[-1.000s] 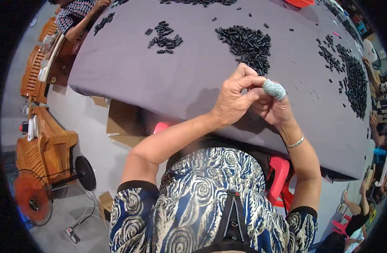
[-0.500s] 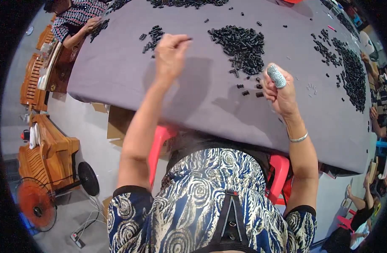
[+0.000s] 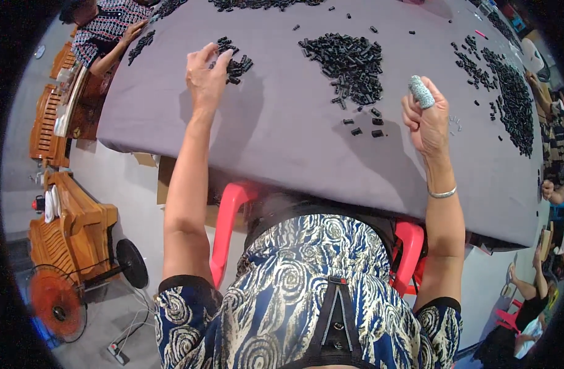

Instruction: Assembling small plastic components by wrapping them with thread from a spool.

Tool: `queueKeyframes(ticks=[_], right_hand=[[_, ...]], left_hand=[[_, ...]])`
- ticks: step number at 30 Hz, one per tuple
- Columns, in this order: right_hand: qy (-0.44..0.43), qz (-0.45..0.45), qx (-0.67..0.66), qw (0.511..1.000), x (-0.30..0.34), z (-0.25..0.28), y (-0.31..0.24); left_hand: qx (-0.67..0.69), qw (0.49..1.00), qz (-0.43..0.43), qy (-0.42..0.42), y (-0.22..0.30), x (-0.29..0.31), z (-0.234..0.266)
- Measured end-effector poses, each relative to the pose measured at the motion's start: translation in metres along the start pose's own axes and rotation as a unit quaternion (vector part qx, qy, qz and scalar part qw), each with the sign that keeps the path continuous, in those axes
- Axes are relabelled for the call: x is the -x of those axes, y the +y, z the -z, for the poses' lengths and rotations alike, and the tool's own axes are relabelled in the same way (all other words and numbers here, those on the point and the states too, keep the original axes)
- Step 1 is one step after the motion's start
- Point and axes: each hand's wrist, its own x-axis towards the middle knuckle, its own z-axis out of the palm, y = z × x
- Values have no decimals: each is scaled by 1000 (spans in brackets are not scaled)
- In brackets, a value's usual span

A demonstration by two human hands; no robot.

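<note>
Black cylinders point(image 3: 349, 64): small, stiff-looking, heaped on a cloth-covered desk point(image 3: 282, 141)

Location: the main heap lay ahead of the wearer, between the two hands; a few loose pieces point(image 3: 377, 133) lay apart on its near side. A smaller cluster point(image 3: 239, 67) lay by the left hand point(image 3: 206, 80), and a long heap point(image 3: 509, 98) spread along the desk's right side.

Hands: the left was open, thumb apart from the fingers, no piece visible between them; contact with the cluster could not be told. The right hand point(image 3: 428, 118) was curled closed, a pale speckled wrap point(image 3: 421, 92) on one digit; whether its palm hid a piece could not be told.

Handling (judged): single pieces probably light and rigid. Glossy highlights suggested a smooth, perhaps slippery skin, and rolling seemed likely if knocked. Fragility undetermined. Best hold: thumb and forefinger across the round side at mid-length, outlying pieces being easier than buried ones.

Surface: grey cloth, faintly creased, likely to slow rolling a little. Tiny clear bits point(image 3: 456, 125) lay near the right hand; a pink stick point(image 3: 480, 34) lay farther off.

Room: red chair point(image 3: 231, 215) around the wearer; wooden furniture point(image 3: 73, 215) and a fan point(image 3: 59, 312) at left; a co-worker's hand point(image 3: 134, 31) at the desk's far left.
</note>
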Motion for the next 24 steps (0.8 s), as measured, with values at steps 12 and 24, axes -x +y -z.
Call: queueKeyframes(ticks=[12, 24], right_hand=[[0, 1, 45, 999, 2, 2, 7], [-31, 10, 74, 997, 1, 0, 8]], left_hand=[[-168, 969, 32, -178, -80, -76, -33], [-247, 936, -124, -219, -14, -23, -30]])
